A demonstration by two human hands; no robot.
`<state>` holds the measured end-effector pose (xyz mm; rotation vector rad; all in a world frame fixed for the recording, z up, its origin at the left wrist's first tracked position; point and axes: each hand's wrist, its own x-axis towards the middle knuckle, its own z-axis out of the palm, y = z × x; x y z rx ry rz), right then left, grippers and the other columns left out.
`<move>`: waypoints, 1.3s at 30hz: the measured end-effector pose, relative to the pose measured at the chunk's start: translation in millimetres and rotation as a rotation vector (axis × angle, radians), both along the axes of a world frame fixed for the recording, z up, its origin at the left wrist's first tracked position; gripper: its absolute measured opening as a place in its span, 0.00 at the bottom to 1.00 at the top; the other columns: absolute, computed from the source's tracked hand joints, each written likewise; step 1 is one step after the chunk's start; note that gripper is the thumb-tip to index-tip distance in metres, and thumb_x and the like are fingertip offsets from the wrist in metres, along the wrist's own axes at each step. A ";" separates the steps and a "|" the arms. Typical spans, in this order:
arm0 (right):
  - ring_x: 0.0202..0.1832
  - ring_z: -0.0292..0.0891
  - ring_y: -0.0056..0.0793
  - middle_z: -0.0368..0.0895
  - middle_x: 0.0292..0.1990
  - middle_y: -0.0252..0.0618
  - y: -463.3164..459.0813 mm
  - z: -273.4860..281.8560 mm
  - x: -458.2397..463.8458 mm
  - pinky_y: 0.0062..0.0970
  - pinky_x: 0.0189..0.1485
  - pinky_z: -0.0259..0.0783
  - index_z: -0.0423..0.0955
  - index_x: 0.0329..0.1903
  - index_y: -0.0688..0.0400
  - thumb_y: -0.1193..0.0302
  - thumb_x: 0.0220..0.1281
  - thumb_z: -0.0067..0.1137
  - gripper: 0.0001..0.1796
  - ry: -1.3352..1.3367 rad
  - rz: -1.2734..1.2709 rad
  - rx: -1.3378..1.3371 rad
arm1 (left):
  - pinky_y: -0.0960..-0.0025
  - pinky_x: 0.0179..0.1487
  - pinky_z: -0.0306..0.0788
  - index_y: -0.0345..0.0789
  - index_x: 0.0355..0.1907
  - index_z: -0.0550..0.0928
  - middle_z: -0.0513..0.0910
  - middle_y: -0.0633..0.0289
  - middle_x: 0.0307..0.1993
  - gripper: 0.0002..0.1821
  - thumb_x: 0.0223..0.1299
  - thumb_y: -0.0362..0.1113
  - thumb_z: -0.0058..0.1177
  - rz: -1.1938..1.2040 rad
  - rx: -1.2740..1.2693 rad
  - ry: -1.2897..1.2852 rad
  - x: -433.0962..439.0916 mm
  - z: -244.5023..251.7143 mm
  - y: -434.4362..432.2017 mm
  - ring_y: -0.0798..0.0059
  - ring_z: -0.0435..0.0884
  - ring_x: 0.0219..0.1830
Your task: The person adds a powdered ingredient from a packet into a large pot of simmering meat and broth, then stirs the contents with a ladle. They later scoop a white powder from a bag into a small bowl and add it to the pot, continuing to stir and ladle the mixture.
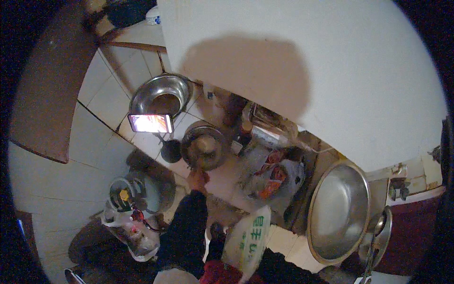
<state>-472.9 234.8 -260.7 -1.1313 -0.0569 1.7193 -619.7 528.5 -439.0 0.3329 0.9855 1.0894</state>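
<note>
My left hand (198,179) reaches forward in a dark sleeve, its fingers at the near rim of a round metal pan or bowl (204,147) with something pale inside. Blur hides whether the fingers grip the rim or something at it. Just left of the pan lies a black ladle (171,151). Behind that, a lit phone (150,123) stands sideways in front of a steel basin (161,93). My right hand is not in view; a dark sleeve (283,268) shows at the lower right. Near my lap is a pale plastic sack (248,238) with green writing.
Clear plastic bags (276,177) with red and orange packages lie right of the pan. A large steel basin (338,213) stands upright farther right. At the left are a gas cylinder (124,193) with a yellow valve knob and another plastic bag (136,236). A white surface (354,71) overhangs the upper right.
</note>
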 end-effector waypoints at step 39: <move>0.53 0.77 0.31 0.81 0.53 0.36 156.4 -23.7 -83.6 0.36 0.57 0.74 0.72 0.60 0.57 0.49 0.70 0.52 0.27 0.548 0.023 0.191 | 0.62 0.59 0.71 0.34 0.60 0.73 0.83 0.56 0.50 0.30 0.55 0.39 0.66 -0.835 0.462 1.162 -92.4 317.3 -91.4 0.63 0.79 0.54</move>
